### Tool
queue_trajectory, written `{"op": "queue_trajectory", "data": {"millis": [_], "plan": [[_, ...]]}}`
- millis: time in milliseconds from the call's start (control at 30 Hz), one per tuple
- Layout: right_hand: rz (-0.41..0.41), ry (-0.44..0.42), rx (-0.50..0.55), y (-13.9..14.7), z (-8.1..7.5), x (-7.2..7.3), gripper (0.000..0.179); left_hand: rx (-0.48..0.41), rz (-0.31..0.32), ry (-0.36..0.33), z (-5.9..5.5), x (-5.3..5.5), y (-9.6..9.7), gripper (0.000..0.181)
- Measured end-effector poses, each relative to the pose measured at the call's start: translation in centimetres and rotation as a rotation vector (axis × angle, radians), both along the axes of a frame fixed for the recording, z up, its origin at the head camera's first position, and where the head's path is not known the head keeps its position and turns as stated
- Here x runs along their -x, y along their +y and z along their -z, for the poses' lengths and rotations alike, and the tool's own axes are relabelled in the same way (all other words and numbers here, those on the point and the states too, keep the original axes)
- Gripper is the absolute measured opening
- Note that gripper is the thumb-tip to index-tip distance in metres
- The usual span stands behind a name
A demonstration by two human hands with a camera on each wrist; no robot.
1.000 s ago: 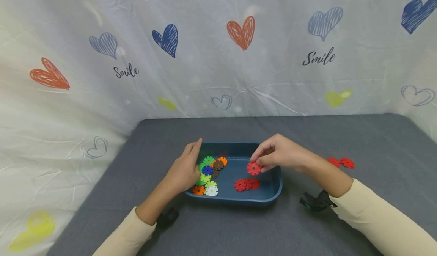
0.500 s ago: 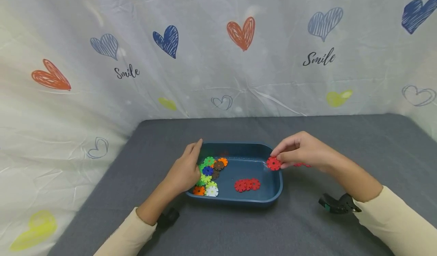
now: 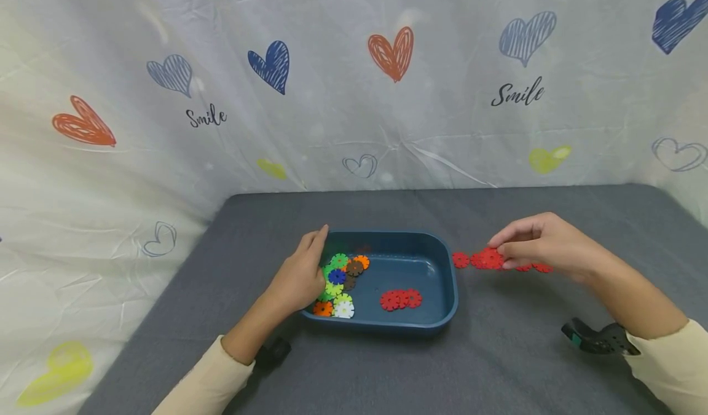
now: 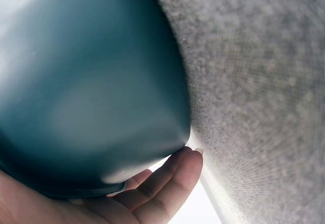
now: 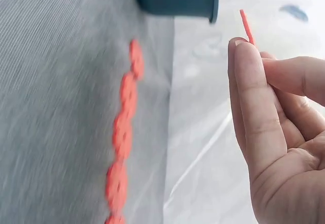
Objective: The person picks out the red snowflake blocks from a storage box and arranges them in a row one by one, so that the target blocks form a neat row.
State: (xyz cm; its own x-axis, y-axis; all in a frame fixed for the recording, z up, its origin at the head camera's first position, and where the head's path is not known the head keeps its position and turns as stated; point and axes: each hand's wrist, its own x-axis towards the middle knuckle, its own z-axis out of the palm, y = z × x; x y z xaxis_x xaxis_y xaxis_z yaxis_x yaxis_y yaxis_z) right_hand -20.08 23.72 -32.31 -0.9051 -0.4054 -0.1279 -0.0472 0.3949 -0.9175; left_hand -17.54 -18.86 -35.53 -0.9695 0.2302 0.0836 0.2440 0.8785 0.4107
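Observation:
My left hand [image 3: 297, 280] grips the left end of a dark blue plastic tray [image 3: 387, 273]; in the left wrist view its fingers [image 4: 175, 181] curl under the tray's rim. Beyond the tray's right end, my right hand [image 3: 547, 246] pinches a red notched disc [image 3: 493, 259], a flat flower-shaped building piece. The right wrist view shows this disc [image 5: 246, 26] edge-on between thumb and fingers, above the table. Below it, a row of red discs [image 5: 122, 137] lies on the cloth, partly hidden by my hand in the head view.
Several overlapping red discs [image 3: 401, 299] lie in the tray's right half. Green, blue, brown, orange and white discs [image 3: 337, 276] cluster at its left end. Grey cloth [image 3: 387, 372] covers the table, and a white curtain [image 3: 321, 114] printed with hearts hangs behind it.
My right hand has moved right with the red disc, from over the tray, past its right wall, to above the row of red discs. The left hand stays on the tray.

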Motion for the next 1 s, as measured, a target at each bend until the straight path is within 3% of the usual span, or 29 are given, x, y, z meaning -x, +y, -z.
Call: {"op": "queue_trajectory", "data": {"millis": [467, 1000], "plan": [[0.015, -0.034, -0.069, 7.2, 1.3, 1.8, 0.025, -0.001, 0.000, -0.006, 0.0, -0.1, 0.0, 0.074], [0.118, -0.069, -0.218, 13.7, 4.6, 2.8, 0.035, 0.005, -0.009, -0.006, 0.1, 0.1, 0.0, 0.073]]}}
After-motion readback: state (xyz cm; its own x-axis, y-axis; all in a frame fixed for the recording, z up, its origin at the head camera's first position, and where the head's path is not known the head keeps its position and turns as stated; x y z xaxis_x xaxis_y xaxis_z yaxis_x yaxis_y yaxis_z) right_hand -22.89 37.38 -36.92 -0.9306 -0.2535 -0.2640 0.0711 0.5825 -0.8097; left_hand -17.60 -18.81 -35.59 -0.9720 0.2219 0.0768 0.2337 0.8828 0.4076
